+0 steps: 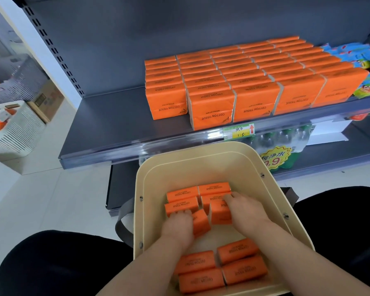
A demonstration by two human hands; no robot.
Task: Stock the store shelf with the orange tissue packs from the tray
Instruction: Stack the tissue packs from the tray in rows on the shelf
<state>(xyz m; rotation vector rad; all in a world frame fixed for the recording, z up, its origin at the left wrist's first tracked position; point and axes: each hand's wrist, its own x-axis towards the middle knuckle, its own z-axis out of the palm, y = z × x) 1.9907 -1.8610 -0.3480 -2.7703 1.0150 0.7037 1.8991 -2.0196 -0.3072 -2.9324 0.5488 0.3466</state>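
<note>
Four orange tissue packs (221, 267) lie at the near end of the beige tray (263, 165) — more sit at the far end. Left hand (176, 228) curls round a tilted pack (201, 223); right hand (247, 208) grips another pack (220, 212). Shelf (115, 124) already carries five rows of orange packs (254, 82) — left portion bare, stocking judged well advanced, roughly ten packs outstanding

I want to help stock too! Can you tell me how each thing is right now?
Left hand: in the tray, gripping a tilted orange pack.
Right hand: in the tray, on an upright orange pack.
Tray: partly full; packs lie at its far and near ends.
Shelf: right part stocked in rows, left part bare.
</note>
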